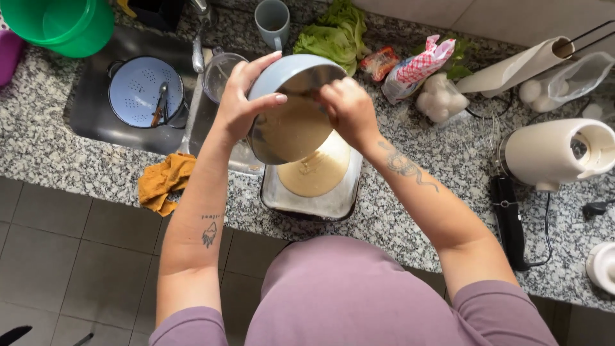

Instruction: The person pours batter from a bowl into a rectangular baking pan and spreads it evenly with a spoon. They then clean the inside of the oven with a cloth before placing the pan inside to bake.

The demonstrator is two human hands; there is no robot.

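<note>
My left hand [238, 102] grips the rim of a grey-blue metal bowl [291, 74], which is tipped steeply on its side. Pale beige batter [296, 131] coats the bowl's inside and runs down into a rectangular metal baking pan [282, 202] on the granite counter, where it forms a round pool [315, 174]. My right hand [348, 110] is at the bowl's rim on the right, fingers closed; what it holds is hidden.
A sink [90, 122] at the left holds a blue colander [138, 90]. An orange cloth [163, 182] lies on the counter edge [384, 247]. Lettuce [333, 35], a mug [272, 22], eggs [439, 99], a paper towel roll [516, 67] and a white appliance [551, 154] stand behind and right.
</note>
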